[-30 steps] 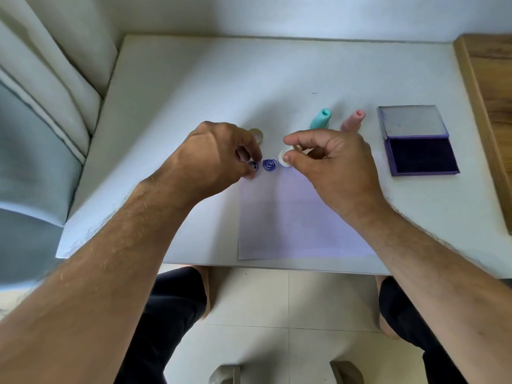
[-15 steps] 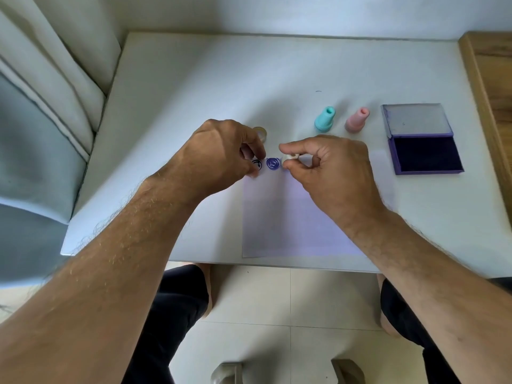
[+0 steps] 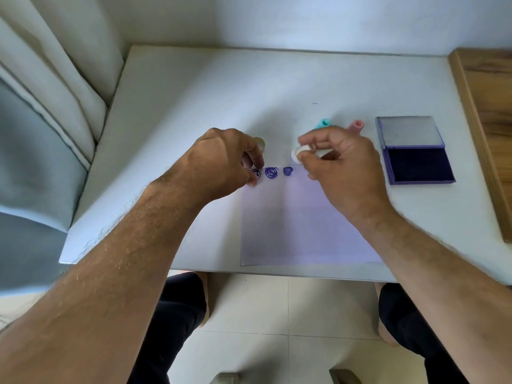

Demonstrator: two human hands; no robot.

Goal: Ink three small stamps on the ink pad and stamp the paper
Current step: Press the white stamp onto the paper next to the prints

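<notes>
Three purple marks (image 3: 271,173) sit in a row along the top edge of the paper (image 3: 299,225): a ring partly under the left hand (image 3: 221,162), a scribbled round one, and a small heart. The right hand (image 3: 340,164) pinches a white stamp (image 3: 297,155) between thumb and fingers (image 3: 306,139), tipped on its side and held just above the paper, a little past the heart. The left hand presses its curled fingers down on the paper's top left corner; whether it holds anything I cannot tell. By my reading the third print is made and the stamping is as good as finished. What the next move seems to call for is setting the white stamp down beside the teal stamp (image 3: 324,123) and the pink stamp (image 3: 356,125), which stand behind the right hand, well clear of the wet ink. A small tan ring (image 3: 260,142) lies just behind the left hand.

All of it rests on a white counter (image 3: 194,92), with the ink pad (image 3: 415,159) open near the right side. Pale cushions (image 3: 50,87) lie to the left, a wooden edge (image 3: 487,120) to the right, a white wall behind, tiled floor below.
</notes>
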